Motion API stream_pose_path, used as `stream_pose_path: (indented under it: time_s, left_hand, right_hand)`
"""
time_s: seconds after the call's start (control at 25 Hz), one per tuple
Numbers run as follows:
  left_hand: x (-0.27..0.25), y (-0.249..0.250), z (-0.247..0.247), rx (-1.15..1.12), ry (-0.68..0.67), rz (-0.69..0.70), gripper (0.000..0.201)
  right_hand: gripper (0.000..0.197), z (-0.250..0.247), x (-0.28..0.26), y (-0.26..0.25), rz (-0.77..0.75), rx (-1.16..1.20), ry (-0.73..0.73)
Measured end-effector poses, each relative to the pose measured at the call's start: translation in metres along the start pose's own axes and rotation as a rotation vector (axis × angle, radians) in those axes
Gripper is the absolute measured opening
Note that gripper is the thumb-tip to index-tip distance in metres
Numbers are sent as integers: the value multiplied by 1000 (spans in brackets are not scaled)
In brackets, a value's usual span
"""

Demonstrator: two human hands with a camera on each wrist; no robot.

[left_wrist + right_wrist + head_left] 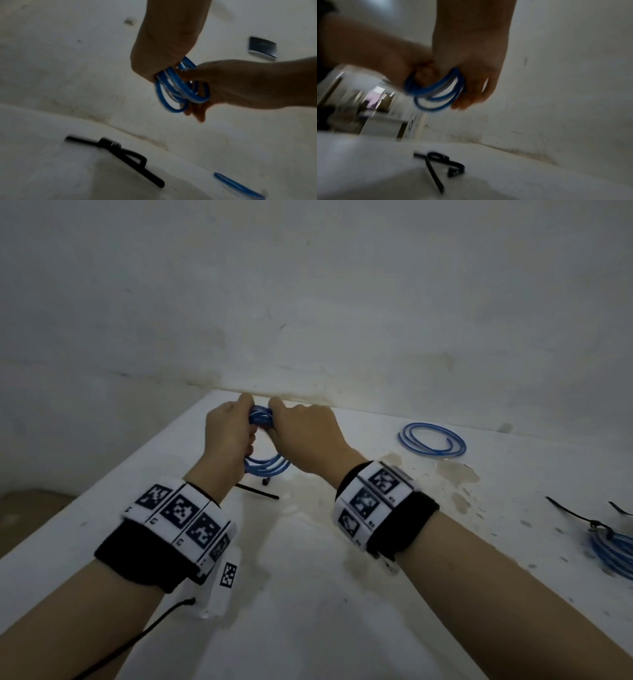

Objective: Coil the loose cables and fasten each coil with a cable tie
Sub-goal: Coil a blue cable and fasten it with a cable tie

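Both hands are on the blue cable coil [265, 440], held up off the desk [308, 594] near the wall. Left hand [228, 428] has its fingers curled round the left side of the coil; right hand [306, 434] has its fingers wrapped over the top right, strands bunched under them. The coil hangs between the two, loops drooping toward the desk. The wrist views are blurred, but both show fingers closed around the strands, not spread.

The black cable tie [257, 491] lies flat on the desk directly under the coil, on the person's side of it, already bent into a loose loop near its head (clearer in the left wrist view [120, 155]). Its long axis runs roughly left-right, tail toward the right. It sits below and between the wrists, slightly nearer the left one.

My read: coiling is done or nearly so and the tie comes next. One hand has to take the whole bundle so the other can drop to the tie. Risk: the loops spring apart on release.

From the held coil: a loose blue cable [432, 440] sits well to the right by the wall, not yet tied. A tied coil [613, 546] sits far right, nearer the person.
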State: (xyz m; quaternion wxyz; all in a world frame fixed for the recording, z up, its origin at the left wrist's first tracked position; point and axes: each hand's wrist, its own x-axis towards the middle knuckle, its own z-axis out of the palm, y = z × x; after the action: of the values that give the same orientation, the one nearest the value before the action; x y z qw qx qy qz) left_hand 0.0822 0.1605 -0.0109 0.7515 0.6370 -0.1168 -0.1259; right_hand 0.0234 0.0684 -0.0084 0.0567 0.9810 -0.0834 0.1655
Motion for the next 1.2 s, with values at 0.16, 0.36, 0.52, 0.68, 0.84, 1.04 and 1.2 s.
stream_pose_path:
  time_s: [0.16,0.36,0.52,0.68,0.84,1.04,1.2]
  left_hand:
    - [19,0,-37,17,179,140,2]
    - [31,7,-57,73,212,253,23]
    - [33,7,-62,95,217,297,19]
    - [32,-1,-55,142,205,336,7]
    - [32,-14,-31,182,148,331,26]
    - [16,-23,30,264,27,354,33]
    - [-8,-30,88,289,-72,420,32]
  right_hand:
    - [53,1,10,-7,170,849,-501]
    - [35,37,18,-19,-36,132,-628]
    - [26,53,20,-25,-59,-22,-566]
    - [9,35,1,-5,-74,212,-501]
    - [17,-6,-37,40,98,584,-376]
    - [21,-39,-92,85,263,911,-77]
    - [24,-55,-130,100,240,1178,87]
